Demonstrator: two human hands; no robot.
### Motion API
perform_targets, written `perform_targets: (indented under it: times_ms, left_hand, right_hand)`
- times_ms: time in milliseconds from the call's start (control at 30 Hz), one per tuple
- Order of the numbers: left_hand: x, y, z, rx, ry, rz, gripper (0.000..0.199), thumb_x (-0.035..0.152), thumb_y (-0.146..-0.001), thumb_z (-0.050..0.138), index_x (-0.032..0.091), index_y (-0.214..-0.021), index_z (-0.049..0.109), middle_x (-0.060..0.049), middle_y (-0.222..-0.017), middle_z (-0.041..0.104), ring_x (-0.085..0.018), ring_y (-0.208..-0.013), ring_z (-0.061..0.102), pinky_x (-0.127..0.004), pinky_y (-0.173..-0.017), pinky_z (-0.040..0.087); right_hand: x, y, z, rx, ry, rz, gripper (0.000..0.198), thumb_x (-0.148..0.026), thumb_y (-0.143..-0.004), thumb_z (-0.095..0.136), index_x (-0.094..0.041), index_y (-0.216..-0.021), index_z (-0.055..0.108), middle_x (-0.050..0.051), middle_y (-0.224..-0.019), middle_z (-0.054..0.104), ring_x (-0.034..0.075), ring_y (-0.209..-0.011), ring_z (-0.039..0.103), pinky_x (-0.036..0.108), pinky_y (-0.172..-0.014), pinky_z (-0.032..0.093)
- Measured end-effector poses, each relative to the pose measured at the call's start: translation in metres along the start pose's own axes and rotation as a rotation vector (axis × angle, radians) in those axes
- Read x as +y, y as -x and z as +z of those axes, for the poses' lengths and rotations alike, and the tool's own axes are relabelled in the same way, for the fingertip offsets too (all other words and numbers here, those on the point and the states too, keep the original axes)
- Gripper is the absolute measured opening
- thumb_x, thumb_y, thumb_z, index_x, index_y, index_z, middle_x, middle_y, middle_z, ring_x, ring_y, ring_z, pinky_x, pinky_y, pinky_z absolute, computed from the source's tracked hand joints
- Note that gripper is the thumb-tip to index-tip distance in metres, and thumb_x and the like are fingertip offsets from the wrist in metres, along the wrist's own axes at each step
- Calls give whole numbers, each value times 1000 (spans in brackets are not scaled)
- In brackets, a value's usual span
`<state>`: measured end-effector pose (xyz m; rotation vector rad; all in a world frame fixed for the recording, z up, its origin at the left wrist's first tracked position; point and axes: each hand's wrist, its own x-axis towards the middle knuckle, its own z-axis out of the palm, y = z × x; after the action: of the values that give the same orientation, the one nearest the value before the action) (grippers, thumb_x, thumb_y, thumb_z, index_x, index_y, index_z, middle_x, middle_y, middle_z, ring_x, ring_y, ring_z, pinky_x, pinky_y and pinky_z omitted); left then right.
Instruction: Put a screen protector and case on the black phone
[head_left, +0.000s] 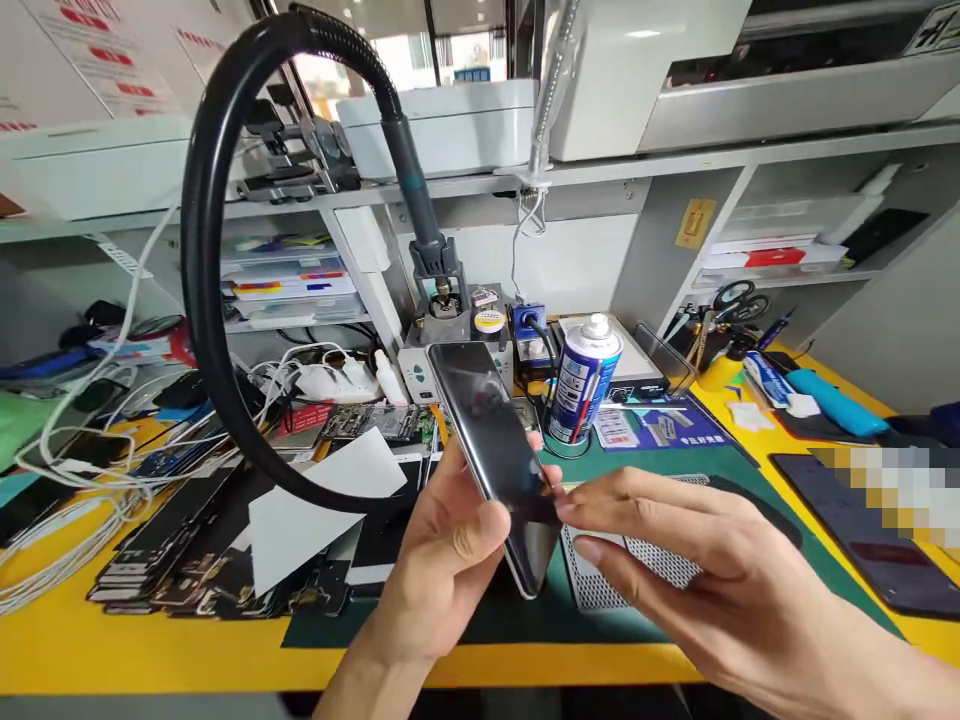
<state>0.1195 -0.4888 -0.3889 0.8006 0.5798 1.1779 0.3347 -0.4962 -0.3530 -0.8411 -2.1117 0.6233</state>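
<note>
My left hand is closed around a smartphone, raised above the green mat. The phone is tilted, its dark glossy screen facing me and its lower end pointing down to the right. The left thumb lies on the screen's left edge, and other left fingertips show past the far edge. My right hand is at the phone's right edge, its fingers stretched out and fingertips at the side. The right thumb is apart from those fingers and below them. Under the right hand lies a perforated metal plate.
A black flexible hose arches over the left side. Stacked phone parts and a white sheet lie left. A blue spray can stands behind the mat. Another dark phone lies at right. Shelves line the back.
</note>
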Motion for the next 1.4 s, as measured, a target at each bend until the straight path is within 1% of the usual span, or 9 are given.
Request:
perform_targets:
  times_ms: [100, 233, 333, 500, 600, 767, 1000, 1267, 1400]
  left_hand:
    - [-15, -4, -3, -25, -86, 80, 45, 38, -79, 86, 26, -120, 71, -9, -120, 74, -30, -110, 71, -47, -104, 54]
    - [-33, -5, -1, -39, -166, 166, 39, 34, -81, 85, 23, -115, 72, -8, -120, 73, -27, -106, 71, -40, -94, 57]
    - [-42, -6, 3, -33, -197, 199, 39, 34, -80, 86, 21, -115, 72, -9, -116, 73, -26, -105, 71, -38, -92, 57]
    - [-51, -17, 8, 4, -271, 225, 45, 35, -77, 88, 20, -116, 71, -8, -113, 74, -27, -109, 70, -39, -98, 55]
    - [-55, -26, 6, 28, -288, 223, 47, 34, -75, 90, 20, -116, 71, -8, -113, 74, -28, -113, 69, -40, -101, 54]
    - [-60, -33, 1, 59, -320, 227, 48, 36, -74, 91, 21, -116, 71, -7, -113, 73, -26, -109, 70, -39, -98, 55]
    - [-63, -33, -1, 88, -338, 188, 50, 36, -74, 91, 21, -117, 69, -6, -113, 73, -24, -110, 68, -35, -97, 53]
    - [-65, -30, -2, 99, -383, 212, 52, 37, -75, 90, 21, -119, 68, -7, -117, 72, -26, -112, 66, -39, -103, 50]
    - [-66, -30, -3, 106, -396, 214, 50, 37, -76, 90, 22, -119, 68, -6, -115, 72, -26, -113, 66, -38, -101, 52]
  right_hand:
    - [17, 11, 14, 61, 48, -147, 32, -11, -92, 69, -29, -119, 75, 3, -108, 81, 16, -98, 78, 18, -89, 62]
    - [35, 27, 21, 108, 59, -296, 32, -7, -92, 67, -25, -117, 75, 6, -109, 81, 15, -100, 78, 18, -92, 61]
    - [46, 38, 21, 131, 51, -348, 30, -6, -94, 65, -21, -118, 75, 9, -110, 81, 16, -102, 77, 21, -92, 62]
    - [63, 44, 20, 174, 18, -404, 25, -9, -97, 63, -21, -116, 74, 9, -108, 81, 16, -101, 77, 24, -91, 62]
    - [72, 44, 21, 195, 2, -401, 24, -10, -98, 63, -20, -116, 74, 10, -109, 80, 15, -101, 76, 23, -91, 62]
    - [80, 46, 25, 191, -3, -352, 23, -13, -98, 63, -21, -116, 74, 9, -109, 80, 16, -101, 76, 25, -93, 62]
    - [81, 47, 26, 150, 36, -340, 21, -15, -100, 59, -20, -116, 72, 9, -108, 79, 17, -98, 77, 24, -88, 64]
    - [82, 46, 29, 163, 91, -365, 24, -13, -100, 58, -23, -116, 72, 7, -106, 81, 16, -93, 78, 23, -82, 65]
    - [82, 47, 31, 155, 110, -368, 23, -12, -101, 57, -23, -116, 70, 7, -106, 80, 16, -93, 77, 23, -82, 65]
